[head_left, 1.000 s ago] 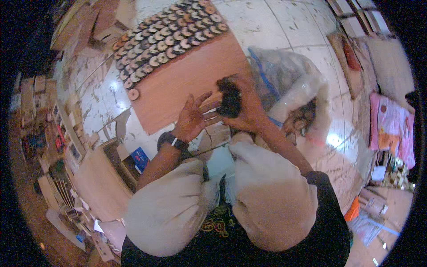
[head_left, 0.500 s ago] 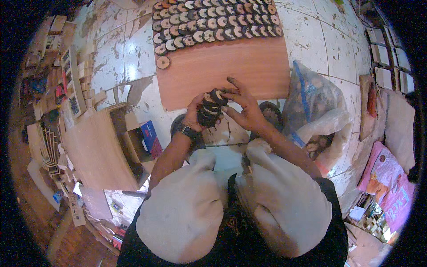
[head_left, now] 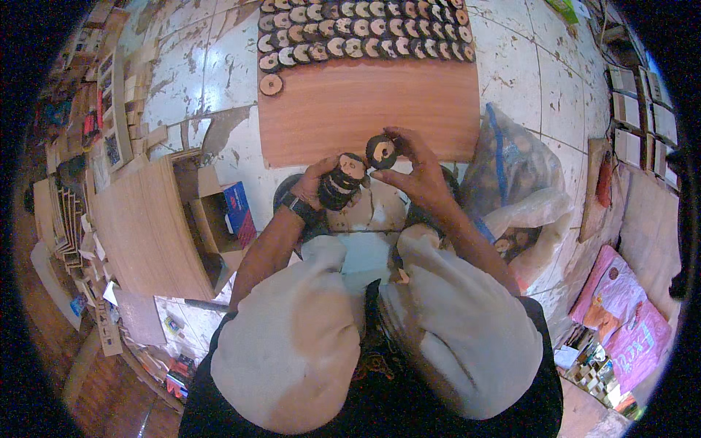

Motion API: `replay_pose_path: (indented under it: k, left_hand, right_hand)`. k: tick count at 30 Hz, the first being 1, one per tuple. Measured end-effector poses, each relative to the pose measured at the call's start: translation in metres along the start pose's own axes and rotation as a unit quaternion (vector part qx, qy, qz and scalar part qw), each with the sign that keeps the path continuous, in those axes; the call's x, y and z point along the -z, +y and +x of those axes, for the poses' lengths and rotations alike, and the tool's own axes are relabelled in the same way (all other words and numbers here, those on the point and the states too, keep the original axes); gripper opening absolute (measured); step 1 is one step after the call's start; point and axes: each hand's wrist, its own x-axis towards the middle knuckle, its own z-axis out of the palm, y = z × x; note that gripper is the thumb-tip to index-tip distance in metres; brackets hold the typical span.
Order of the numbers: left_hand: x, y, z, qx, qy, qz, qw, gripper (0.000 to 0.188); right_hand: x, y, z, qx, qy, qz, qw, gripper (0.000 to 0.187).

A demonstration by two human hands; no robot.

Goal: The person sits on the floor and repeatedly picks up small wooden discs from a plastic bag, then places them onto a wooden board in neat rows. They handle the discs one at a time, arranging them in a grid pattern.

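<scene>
A single dark-rimmed disc (head_left: 381, 151) with a pale face was held in the right hand (head_left: 420, 164), the fingers pinching it at its edge and the thumb extended just below. In view it overlapped the near edge of a wood-grained board (head_left: 365, 102); its height above that surface could not be determined. Just beside it, to the left, the left hand (head_left: 312, 182) was curled around a stack of discs (head_left: 337, 191); the stack was tilted, its top disc showing a pale face. The exact count was obscured by the fingers. A dark wristband (head_left: 298, 208) was noted on the left wrist.

The far part of the board bore overlapping rows of discs (head_left: 365, 29) of like make, their faces varying from pale to reddish brown. One lone disc (head_left: 271, 85) lay in front of the rows at the left side. The near part of the board was bare.

To the right of the board, a translucent plastic bag (head_left: 537, 164) containing discs stood on the tiled floor (head_left: 504, 69). To the left were an open carton (head_left: 208, 225) and a blue box (head_left: 237, 208). A pink packet (head_left: 617, 310) lay at the far right.
</scene>
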Motion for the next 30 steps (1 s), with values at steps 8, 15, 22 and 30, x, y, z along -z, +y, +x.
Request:
replay_pose_path:
  k: [8,15,22,30]
  left_hand:
    - [0.0,-0.002,-0.004,-0.003,0.112,0.011,0.994,0.052]
    - [0.0,0.004,-0.005,0.015,0.053,0.075,0.996,0.058]
    - [0.001,0.0,-0.004,0.024,-0.065,0.069,0.995,0.056]
    - [-0.007,0.004,-0.008,0.031,-0.048,0.113,0.992,0.061]
  right_hand:
    - [0.004,-0.015,0.005,0.113,-0.053,-0.086,0.988,0.07]
    - [-0.003,-0.012,0.001,0.035,-0.15,-0.116,0.981,0.066]
    - [0.019,0.035,0.019,-0.02,0.037,-0.215,0.976,0.069]
    - [0.025,0.069,0.023,-0.005,0.104,-0.46,0.882,0.067]
